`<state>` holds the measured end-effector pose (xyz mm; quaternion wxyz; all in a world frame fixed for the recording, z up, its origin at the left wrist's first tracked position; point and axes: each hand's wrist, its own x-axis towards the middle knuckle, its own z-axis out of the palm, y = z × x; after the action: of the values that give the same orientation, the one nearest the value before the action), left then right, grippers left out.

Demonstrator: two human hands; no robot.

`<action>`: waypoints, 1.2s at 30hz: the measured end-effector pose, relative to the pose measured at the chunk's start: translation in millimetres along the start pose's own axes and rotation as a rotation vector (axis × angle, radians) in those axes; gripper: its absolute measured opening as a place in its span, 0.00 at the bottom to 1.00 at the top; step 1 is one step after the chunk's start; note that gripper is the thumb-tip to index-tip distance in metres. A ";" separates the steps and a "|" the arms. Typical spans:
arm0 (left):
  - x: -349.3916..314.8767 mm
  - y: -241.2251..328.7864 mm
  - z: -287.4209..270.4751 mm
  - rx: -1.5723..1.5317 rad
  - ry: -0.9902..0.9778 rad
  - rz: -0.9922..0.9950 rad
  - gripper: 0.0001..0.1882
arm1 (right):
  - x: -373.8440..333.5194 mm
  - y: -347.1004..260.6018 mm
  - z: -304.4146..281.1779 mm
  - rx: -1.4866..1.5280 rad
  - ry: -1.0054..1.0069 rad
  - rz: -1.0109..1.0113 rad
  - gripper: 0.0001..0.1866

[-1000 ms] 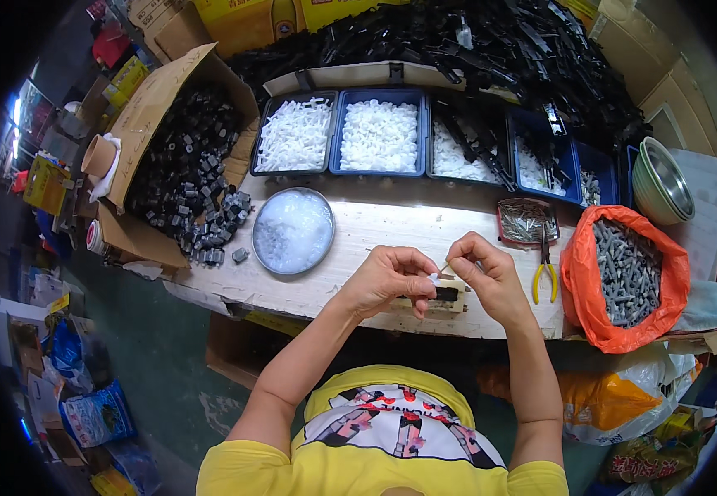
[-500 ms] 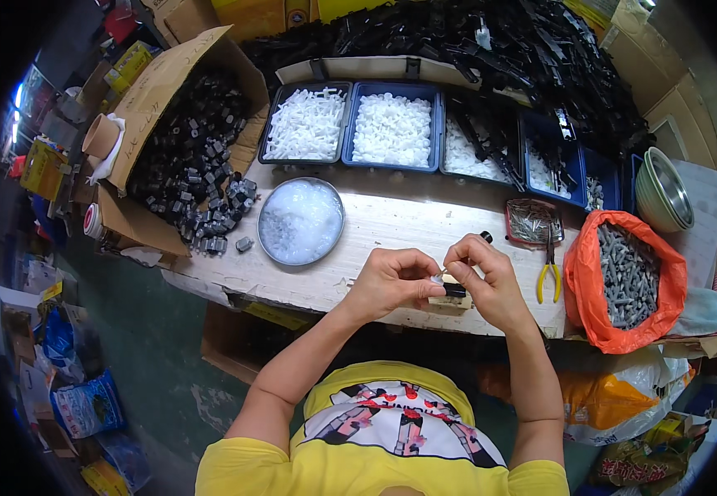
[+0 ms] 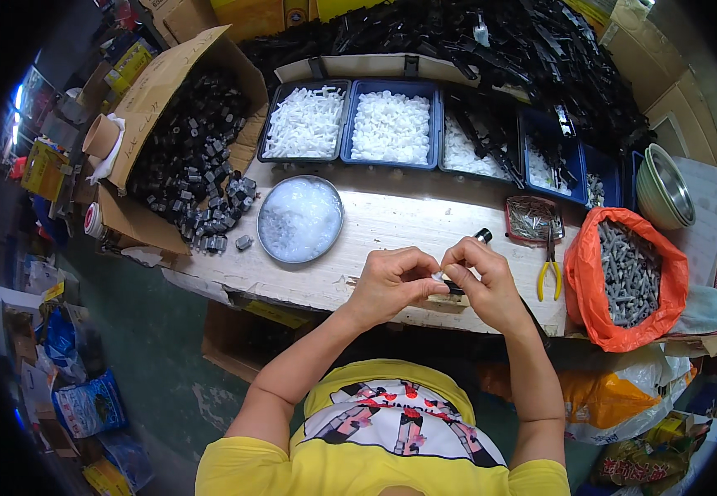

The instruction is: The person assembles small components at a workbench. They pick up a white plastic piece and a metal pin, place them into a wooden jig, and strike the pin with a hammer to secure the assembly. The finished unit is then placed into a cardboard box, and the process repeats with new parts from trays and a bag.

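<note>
At the table's front edge both hands work close together, fingertips almost touching. My left hand [image 3: 395,281] is closed, thumb and forefinger pinching a small white plastic part [image 3: 438,277]. Facing it, my right hand [image 3: 485,279] is closed too, its thumb and forefinger pressed together at that same part; what they hold, if anything, is too small to make out. Under the fingers shows a bit of a black part [image 3: 455,289], above a pale block [image 3: 444,303] at the edge. Just beyond my right hand a black rod-like end [image 3: 483,236] sticks out.
Left, a carton [image 3: 172,70] spills dark grey pieces beside a round dish [image 3: 299,257] of translucent bits. Blue bins [image 3: 438,132] of white parts line the back, below heaped black strips [image 3: 424,33]. Right are yellow-handled pliers [image 3: 549,283], a pin tray [image 3: 532,219] and a red bag [image 3: 581,289] of grey plugs.
The black rod-like end beyond my right hand shows more and has shifted slightly left and up. The black part between my hands is now more covered. Both hands stay at nearly the same place.
</note>
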<state>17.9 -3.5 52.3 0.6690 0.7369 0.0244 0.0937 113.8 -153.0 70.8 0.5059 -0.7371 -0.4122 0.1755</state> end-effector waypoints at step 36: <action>-15.7 -32.1 -5.0 0.560 0.215 0.413 0.08 | -18.3 18.1 24.6 -0.538 0.188 -0.354 0.07</action>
<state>4.5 2.2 19.3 0.4019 0.8669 -0.0303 0.2934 94.0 -155.2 41.3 0.3517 -0.7743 -0.5167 -0.0990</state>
